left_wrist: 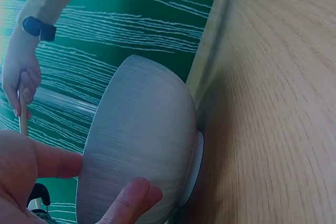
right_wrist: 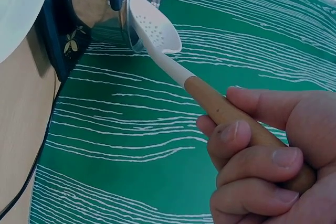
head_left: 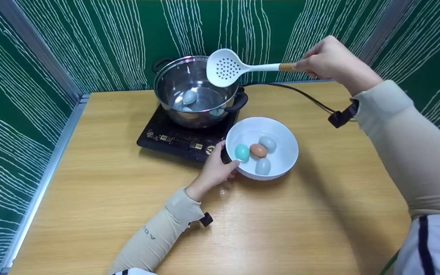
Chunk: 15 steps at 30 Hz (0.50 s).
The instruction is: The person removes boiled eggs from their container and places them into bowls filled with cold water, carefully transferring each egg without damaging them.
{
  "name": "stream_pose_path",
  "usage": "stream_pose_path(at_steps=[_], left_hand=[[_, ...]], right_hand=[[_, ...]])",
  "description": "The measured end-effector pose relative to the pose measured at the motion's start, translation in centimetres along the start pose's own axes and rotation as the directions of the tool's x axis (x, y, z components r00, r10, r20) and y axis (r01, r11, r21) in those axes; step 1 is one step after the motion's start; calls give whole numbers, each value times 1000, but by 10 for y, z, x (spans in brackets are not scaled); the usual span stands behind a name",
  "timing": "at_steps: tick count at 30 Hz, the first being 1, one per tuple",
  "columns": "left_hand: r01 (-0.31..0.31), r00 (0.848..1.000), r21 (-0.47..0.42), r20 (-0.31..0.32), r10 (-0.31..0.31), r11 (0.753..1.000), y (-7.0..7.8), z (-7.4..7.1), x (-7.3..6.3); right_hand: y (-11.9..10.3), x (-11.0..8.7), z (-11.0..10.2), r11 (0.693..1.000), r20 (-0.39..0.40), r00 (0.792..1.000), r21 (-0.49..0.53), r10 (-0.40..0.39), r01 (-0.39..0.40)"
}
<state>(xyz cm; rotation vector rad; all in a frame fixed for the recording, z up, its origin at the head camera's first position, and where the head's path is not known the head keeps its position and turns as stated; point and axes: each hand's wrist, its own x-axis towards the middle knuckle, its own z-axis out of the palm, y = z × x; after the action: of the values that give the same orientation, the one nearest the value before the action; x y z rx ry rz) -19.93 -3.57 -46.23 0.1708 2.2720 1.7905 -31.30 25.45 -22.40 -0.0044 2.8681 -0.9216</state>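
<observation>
My right hand grips the wooden handle of a white slotted skimmer, whose perforated bowl hangs over the right rim of a steel pot. In the right wrist view, fingers curl round the handle. Pale blue eggs lie in the pot. My left hand holds the left side of a white bowl, thumb at the rim. Inside the bowl are a turquoise egg, a brown egg and two pale blue eggs. The left wrist view shows fingers against the bowl's outer wall.
The pot stands on a black induction cooker, just behind the bowl and to its left. A black cable runs over the wooden table to the right. Green walls with white streaks enclose the back and sides.
</observation>
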Motion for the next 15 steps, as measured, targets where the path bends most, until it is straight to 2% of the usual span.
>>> stream_pose_path(at_steps=[7,15], left_hand=[[22,1000,13,6,-22,1000,0,1,0],[15,1000,16,-3,-15,1000,1,0,2]], right_hand=[[-11,9,14,998,8,1000,-63,-17,17],[-30,19,30,995,21,999,-96,-38,40]])
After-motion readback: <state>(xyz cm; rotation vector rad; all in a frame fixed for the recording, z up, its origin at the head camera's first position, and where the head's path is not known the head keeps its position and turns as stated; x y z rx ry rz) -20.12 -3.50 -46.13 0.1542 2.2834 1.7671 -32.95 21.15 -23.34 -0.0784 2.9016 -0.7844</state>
